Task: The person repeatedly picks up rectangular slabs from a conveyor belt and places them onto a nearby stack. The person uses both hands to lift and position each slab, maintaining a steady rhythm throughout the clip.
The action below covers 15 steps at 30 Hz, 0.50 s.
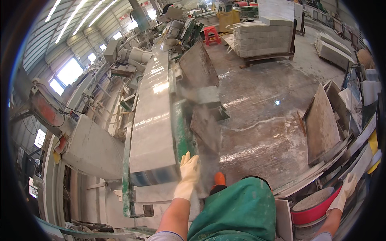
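My left hand (189, 175), in a cream rubber glove, reaches beside the near right corner of a long flat belt bed (150, 132). Its fingers stretch forward by the green side frame (184, 128) and hold nothing I can see. Out at the far right, my right hand (345, 192), gloved alike, is over the rim of a red round tub (315, 211) with grey contents. Its fingers extend toward the lower end of a pale strip (358, 164); whether they touch it I cannot make out. A green apron (239, 211) covers my front.
Brown-stained boards (199, 64) lean along the belt's right side. More boards (321, 122) lean near the tub. A stacked pile of pale slabs (263, 38) stands on a pallet beyond the wet floor (257, 96), near a red stool (211, 35). Machinery (52, 108) lines the left.
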Available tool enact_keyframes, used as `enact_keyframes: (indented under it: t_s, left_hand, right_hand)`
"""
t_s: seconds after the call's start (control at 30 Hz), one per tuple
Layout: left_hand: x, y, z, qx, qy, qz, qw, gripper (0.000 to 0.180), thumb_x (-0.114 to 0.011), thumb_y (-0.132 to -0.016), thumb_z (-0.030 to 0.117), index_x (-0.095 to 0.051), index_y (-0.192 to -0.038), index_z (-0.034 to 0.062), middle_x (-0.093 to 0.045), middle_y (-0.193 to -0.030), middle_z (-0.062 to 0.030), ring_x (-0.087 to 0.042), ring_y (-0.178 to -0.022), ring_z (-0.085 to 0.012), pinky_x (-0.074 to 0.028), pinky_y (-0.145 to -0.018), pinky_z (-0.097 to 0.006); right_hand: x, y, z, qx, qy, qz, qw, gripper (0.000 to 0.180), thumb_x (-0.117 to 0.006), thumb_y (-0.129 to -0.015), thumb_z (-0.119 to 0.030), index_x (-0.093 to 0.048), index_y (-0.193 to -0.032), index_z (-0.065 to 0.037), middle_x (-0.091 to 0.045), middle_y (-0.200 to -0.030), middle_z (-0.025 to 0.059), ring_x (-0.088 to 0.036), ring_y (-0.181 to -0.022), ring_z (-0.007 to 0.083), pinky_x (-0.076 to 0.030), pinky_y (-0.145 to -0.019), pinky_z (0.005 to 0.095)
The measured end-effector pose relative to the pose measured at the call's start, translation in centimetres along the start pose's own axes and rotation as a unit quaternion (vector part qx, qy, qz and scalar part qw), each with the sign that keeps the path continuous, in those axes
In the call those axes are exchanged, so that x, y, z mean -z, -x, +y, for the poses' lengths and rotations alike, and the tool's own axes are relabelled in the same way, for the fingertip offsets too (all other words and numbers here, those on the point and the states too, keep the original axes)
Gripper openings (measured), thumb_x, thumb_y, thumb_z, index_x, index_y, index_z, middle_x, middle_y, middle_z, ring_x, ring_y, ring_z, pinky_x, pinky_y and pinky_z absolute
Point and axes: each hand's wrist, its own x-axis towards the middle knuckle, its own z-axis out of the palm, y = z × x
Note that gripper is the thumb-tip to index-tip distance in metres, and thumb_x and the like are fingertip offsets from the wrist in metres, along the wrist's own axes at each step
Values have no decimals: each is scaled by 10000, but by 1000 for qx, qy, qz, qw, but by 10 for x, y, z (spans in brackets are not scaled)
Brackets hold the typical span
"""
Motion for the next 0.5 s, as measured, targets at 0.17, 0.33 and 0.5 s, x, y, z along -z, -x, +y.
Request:
enact_keyframes:
  t_s: [0.17, 0.33, 0.5]
  left_hand:
    - [1, 0, 1, 6, 7, -9, 1000, 311, -626, -793, 78, -655, -1103, 78, -683, -1123, -121, -532, -1243, -382, -352, -1119, -473]
    - [1, 0, -1, 9, 29, -19, 999, 325, -606, -809, 85, -644, -1132, 70, -672, -1137, -150, -498, -1271, -400, -318, -1139, -471]
    - [0, 0, 0, 4, 9, 5, 1000, 263, -643, -801, 94, -668, -1063, 83, -698, -1090, -108, -553, -1225, -382, -359, -1114, -476]
  right_hand:
    - [6, 8, -3, -7, -2, 0, 1000, 578, -472, -987, -484, -517, -1391, -73, -489, -1433, 186, -435, -1344, 335, -374, -1092, 414]
    - [8, 15, -6, 1, -19, 14, 1000, 566, -492, -985, -466, -522, -1384, -65, -503, -1418, 192, -457, -1324, 346, -382, -1085, 415]
    - [11, 21, -8, 12, -24, 25, 999, 551, -504, -985, -448, -538, -1364, -49, -529, -1386, 205, -485, -1296, 355, -395, -1073, 415]
